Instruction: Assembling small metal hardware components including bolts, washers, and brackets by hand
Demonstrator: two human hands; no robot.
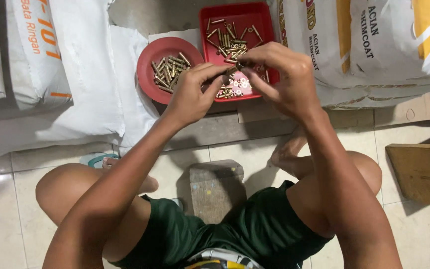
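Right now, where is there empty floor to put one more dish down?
Bare tile lies at the left, between the left knee and the white sacks, and at the right, between the right knee and the wooden block. Up front is crowded: the round red plate, red tray and both hands.

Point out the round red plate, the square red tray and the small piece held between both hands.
round red plate [150,57]: head view, bare left part of its rim.
square red tray [255,17]: head view, bare floor near its upper right corner.
small metal piece [238,65]: head view, the bit showing between the fingertips.
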